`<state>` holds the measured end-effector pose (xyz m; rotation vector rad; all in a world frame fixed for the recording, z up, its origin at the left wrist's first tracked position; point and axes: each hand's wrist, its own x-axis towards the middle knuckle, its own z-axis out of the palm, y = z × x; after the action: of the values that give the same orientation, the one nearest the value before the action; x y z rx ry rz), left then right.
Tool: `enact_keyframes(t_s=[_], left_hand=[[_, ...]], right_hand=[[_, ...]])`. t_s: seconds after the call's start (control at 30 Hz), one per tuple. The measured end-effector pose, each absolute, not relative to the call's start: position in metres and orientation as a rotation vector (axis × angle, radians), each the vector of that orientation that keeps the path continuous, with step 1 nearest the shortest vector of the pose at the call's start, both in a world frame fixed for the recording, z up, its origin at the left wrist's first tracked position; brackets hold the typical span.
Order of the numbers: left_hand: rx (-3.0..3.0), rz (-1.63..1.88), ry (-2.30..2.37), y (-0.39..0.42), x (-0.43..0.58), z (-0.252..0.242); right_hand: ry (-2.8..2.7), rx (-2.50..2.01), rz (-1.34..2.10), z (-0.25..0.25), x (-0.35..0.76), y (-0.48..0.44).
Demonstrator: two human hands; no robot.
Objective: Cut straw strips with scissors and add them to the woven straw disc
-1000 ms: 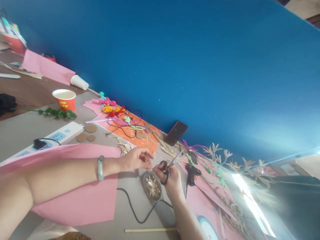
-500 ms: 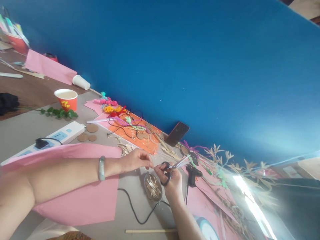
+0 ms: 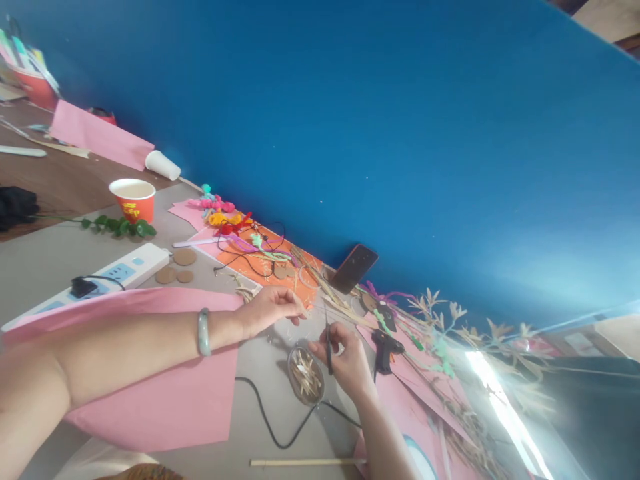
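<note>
My left hand (image 3: 274, 310), a pale green bangle (image 3: 203, 332) on its wrist, pinches a small pale strip (image 3: 307, 312) between thumb and fingertips. Just right of it, my right hand (image 3: 345, 353) has its fingers in the handles of black-handled scissors (image 3: 329, 347). The blades point up and away, seen nearly edge-on, apart from the strip. Below and between my hands stands a small oval dish (image 3: 291, 380) filled with pale cut slivers (image 3: 306, 375). Dry pale scraps (image 3: 246, 288) lie behind my left wrist.
A black glue gun (image 3: 385, 350) lies right of my right hand. A phone (image 3: 355, 268) leans on the blue wall (image 3: 320, 133). At left are a power strip (image 3: 145, 263), a red paper cup (image 3: 134, 200) and pink paper (image 3: 200, 407). A black cable (image 3: 265, 417) crosses the table.
The scissors have turned from pointing right to pointing up and away. My right hand has moved slightly right; my left hand has lifted slightly away from it with the strip.
</note>
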<state>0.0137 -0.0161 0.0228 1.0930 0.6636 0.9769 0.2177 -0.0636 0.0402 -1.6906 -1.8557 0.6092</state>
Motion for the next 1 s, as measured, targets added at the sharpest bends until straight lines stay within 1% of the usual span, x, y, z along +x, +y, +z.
enact_keyframes(t_s=[0.23, 1.0], left_hand=[[1.081, 1.011, 0.643, -0.011, 0.015, 0.015], [1.083, 1.031, 0.546, -0.011, 0.016, 0.013]], right_hand=[[-1.946, -1.652, 0.622, 0.030, 0.220, -0.062], [-2.058, -1.698, 0.545, 0.022, 0.223, -0.062]])
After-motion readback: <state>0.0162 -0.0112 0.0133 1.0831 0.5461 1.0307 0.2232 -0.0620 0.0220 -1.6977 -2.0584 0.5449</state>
